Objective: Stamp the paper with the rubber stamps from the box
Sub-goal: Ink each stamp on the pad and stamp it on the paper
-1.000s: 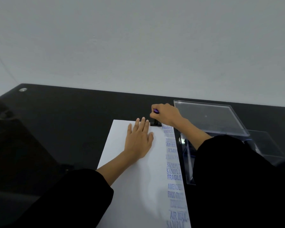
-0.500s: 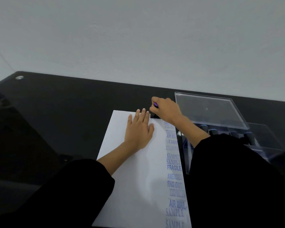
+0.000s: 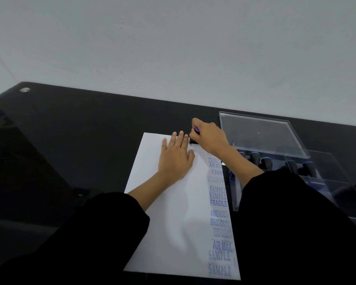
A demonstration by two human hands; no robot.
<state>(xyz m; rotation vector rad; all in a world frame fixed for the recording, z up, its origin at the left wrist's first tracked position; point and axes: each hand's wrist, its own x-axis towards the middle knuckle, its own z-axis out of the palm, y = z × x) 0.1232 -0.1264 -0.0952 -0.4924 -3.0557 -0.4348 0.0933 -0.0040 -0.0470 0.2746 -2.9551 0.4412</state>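
R hand (image 3: 209, 138): fingers (image 3: 196, 122) curled tight round the stamp (image 3: 193, 140), base down on the paper's (image 3: 173, 223) far right corner. L hand (image 3: 176, 159) flat, fingers straight, pinning the sheet just beside it. Risks: stamp sits at the top edge, so part of the print may land on the counter (image 3: 90, 140); a rocked lift could smear it. L fingertips nearly touch the base, could get inked. Clear box (image 3: 233, 194) w/ more stamps (image 3: 255, 156) lies right of the sheet, lid (image 3: 259, 134) open behind; R sleeve (image 3: 296, 202) over it may snag.

Stamp (image 3: 193, 141) mostly under right hand (image 3: 211, 138)
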